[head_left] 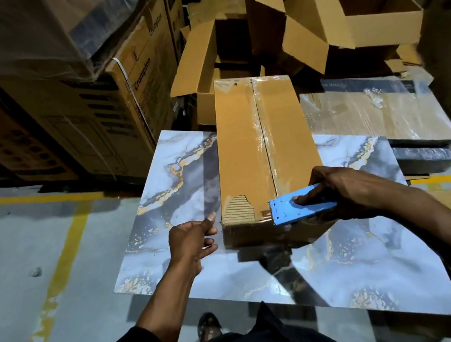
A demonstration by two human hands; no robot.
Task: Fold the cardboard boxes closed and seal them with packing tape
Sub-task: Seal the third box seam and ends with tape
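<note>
1. Long narrow brown cardboard box [262, 147] lay flaps-down-closed on the glossy blue-grey marbled surface [351, 263], long axis running away from the person.
2. Clear packing tape [260, 132] ran along the centre seam of the box top; a patch of torn liner exposing corrugation [239, 208] sat at the near left corner.
3. Right hand [348, 189] gripped a blue flat metal tape dispenser [298, 208], fingers curled round it, thumb on top, dispenser pressed at the near end of the box by the seam.
4. Left hand [192, 236] hovered just beside the near left corner of the box, fingers loosely curled, grasping nothing; contact with the box: cannot tell.
5. Several open empty cardboard cartons [312, 18] stood behind the box; printed stacked cartons [97, 114] at left.
</note>
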